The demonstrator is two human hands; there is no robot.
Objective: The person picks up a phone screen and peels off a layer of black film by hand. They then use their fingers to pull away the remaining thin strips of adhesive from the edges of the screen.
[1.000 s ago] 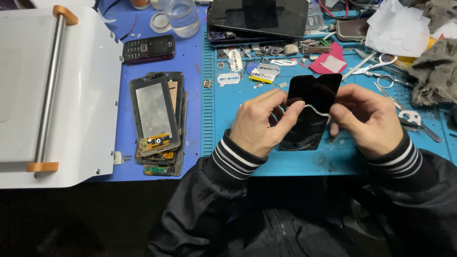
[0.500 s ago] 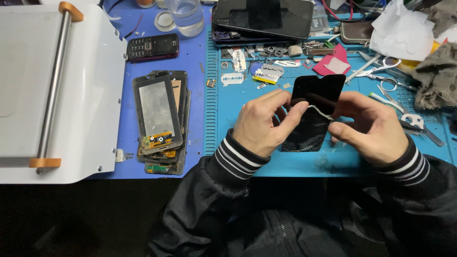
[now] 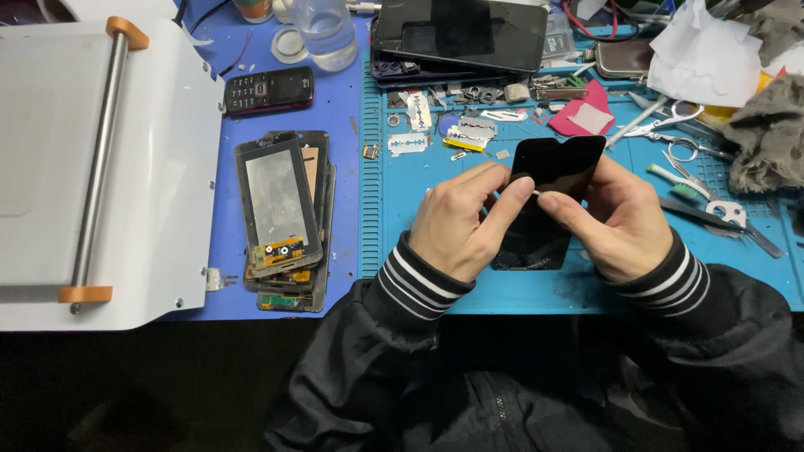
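The lower half of the black phone screen panel point(image 3: 554, 167) is hidden behind both hands, so how its bottom edge is supported cannot be made out. Something small and pale sits between the fingertips where the hands meet; it is too small to identify.

The left hand point(image 3: 462, 219) is curled, its forefinger and thumb closed toward the middle of the panel's face. The right hand point(image 3: 618, 216) is likewise curled, gripping the panel's right edge, with its forefinger tip pressed up against the left one. The panel is held tilted just above the teal mat point(image 3: 419, 276) on the surface.

Half a second ago the fingertips were slightly apart with a thin pale strand showing between them; now they meet, and the strand is hardly visible.

Just beyond the hands lie razor blades point(image 3: 409, 144), then tweezers and scissors point(image 3: 670, 117) to the right. A stack of old display panels point(image 3: 280, 213) lies to the left on the blue mat, beside a white machine point(image 3: 159, 167) cut off at the frame's left edge.
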